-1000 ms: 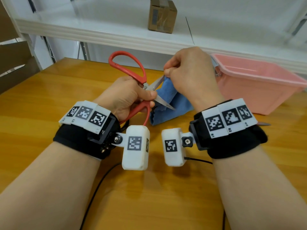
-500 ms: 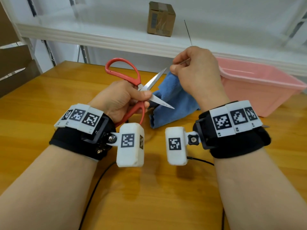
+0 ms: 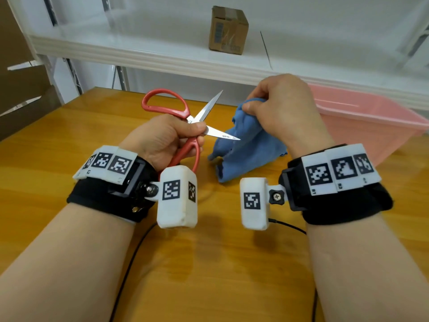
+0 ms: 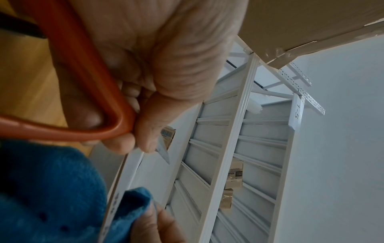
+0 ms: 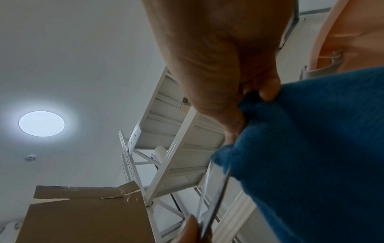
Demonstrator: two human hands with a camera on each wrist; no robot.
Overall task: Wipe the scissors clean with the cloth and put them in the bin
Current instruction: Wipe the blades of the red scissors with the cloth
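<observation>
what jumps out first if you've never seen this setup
The red-handled steel scissors stand out mid-table, blades spread open, gripped in the left hand. Just right of them the right hand pinches a crumpled blue cloth that trails onto the wooden table. A pink plastic bin sits far right.

Left hand (image 3: 162, 138) curled in a grip; right hand (image 3: 282, 105) raised, fingertips pinching
</observation>
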